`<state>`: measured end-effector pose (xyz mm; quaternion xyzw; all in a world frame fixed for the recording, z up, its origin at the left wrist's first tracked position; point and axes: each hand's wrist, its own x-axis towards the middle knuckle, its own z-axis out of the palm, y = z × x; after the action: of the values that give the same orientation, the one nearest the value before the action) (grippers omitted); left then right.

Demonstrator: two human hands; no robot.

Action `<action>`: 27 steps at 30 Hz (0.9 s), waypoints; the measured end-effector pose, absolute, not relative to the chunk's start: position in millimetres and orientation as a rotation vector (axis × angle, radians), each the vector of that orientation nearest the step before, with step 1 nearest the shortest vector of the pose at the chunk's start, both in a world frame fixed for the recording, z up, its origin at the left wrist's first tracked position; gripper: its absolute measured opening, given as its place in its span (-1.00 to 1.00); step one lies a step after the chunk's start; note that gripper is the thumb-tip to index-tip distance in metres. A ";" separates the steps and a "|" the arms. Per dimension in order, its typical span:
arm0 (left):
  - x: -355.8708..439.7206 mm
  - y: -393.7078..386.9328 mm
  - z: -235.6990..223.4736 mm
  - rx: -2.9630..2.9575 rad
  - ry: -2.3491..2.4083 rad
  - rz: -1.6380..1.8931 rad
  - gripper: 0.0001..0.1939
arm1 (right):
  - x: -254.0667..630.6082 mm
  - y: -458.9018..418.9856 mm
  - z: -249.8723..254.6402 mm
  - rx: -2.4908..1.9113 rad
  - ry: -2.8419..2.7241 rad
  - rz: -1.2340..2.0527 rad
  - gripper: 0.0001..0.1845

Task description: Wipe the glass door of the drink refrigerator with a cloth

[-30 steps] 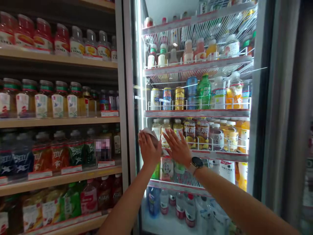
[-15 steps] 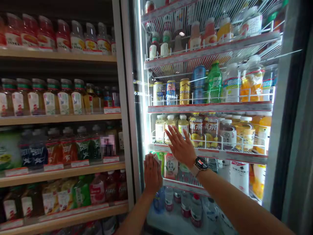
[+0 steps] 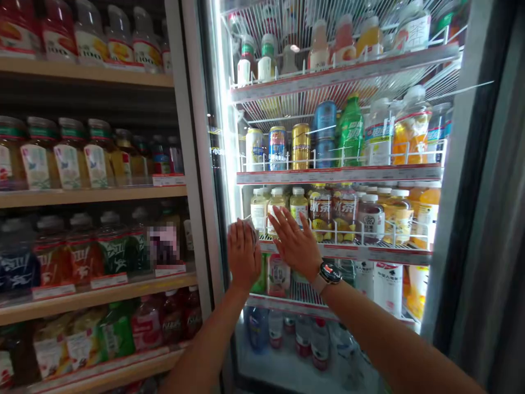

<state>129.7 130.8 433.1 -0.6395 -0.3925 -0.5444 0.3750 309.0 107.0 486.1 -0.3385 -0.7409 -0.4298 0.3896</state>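
My left hand [image 3: 244, 257] lies flat with its fingers stretched upward, pressing a greyish cloth [image 3: 251, 225] against the glass door [image 3: 262, 377] of a drinks fridge, near the door's left edge. Most of the cloth is hidden under the palm and fingers. To its right, my right hand [image 3: 299, 243] rests spread on the same glass, with nothing seen in it. A watch [image 3: 329, 272] is on the right wrist. Behind the glass, pale-yellow bottles [image 3: 258, 210] and a pinkish carton [image 3: 279, 275] stand near my hands.
Inside the fridge, white wire shelves hold cans [image 3: 301, 146], a green bottle [image 3: 351, 131] and several other drinks. Left of the door frame [image 3: 197, 164], wooden shelves [image 3: 94, 194] carry rows of bottles. A dark vertical edge [image 3: 459, 219] borders the glass at right.
My left hand with the cloth went down the glass, then came back up beside the yellow bottles. My right hand stays at nearly the same spot. The view has shifted slightly.
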 end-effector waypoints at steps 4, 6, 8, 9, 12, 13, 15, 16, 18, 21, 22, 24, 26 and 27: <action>118.6 120.9 340.8 -1.681 -1.032 -1.303 -0.29 | 309.8 107.4 485.7 -0.864 -1.893 -1.081 -0.24; 108.4 121.4 326.5 -1.701 -0.999 -1.273 -0.30 | 309.9 107.0 485.5 -0.861 -1.894 -1.073 -0.23; 98.1 126.5 344.3 -1.695 -0.996 -1.275 -0.31 | 309.6 106.4 485.4 -0.859 -1.890 -1.078 -0.23; 93.6 130.4 364.3 -1.679 -1.016 -1.299 -0.32 | 309.3 106.1 485.4 -0.860 -1.888 -1.085 -0.23; 84.3 143.9 448.7 -1.607 -1.097 -1.448 -0.36 | 308.5 105.9 484.9 -0.870 -1.867 -1.115 -0.24; 82.6 147.9 477.0 -1.592 -1.103 -1.495 -0.38 | 308.3 106.1 484.7 -0.873 -1.859 -1.127 -0.24; 81.1 153.8 520.1 -1.572 -1.098 -1.555 -0.38 | 308.1 106.9 484.1 -0.882 -1.844 -1.148 -0.24; 81.3 155.2 531.7 -1.571 -1.086 -1.563 -0.38 | 308.0 107.3 483.9 -0.884 -1.838 -1.157 -0.24; 83.1 154.7 531.4 -1.580 -1.053 -1.542 -0.37 | 307.8 108.0 483.5 -0.891 -1.834 -1.166 -0.25; 86.0 145.6 477.9 -1.610 -1.027 -1.452 -0.36 | 307.9 108.0 483.5 -0.900 -1.842 -1.160 -0.25; 86.2 140.7 450.2 -1.620 -1.034 -1.415 -0.35 | 308.1 107.8 483.5 -0.899 -1.846 -1.153 -0.25; 84.7 129.6 389.9 -1.646 -1.049 -1.334 -0.33 | 308.6 107.3 483.7 -0.894 -1.853 -1.130 -0.25; 81.3 119.6 336.3 -1.669 -1.037 -1.248 -0.31 | 309.0 107.0 483.6 -0.880 -1.860 -1.108 -0.24; 79.6 116.2 317.0 -1.685 -1.028 -1.206 -0.30 | 308.9 107.1 483.5 -0.874 -1.863 -1.100 -0.24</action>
<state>79.6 116.2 317.0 -0.6669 -0.4067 -0.4774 0.4024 308.9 107.1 483.5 -0.3443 -0.7342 -0.4335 0.3931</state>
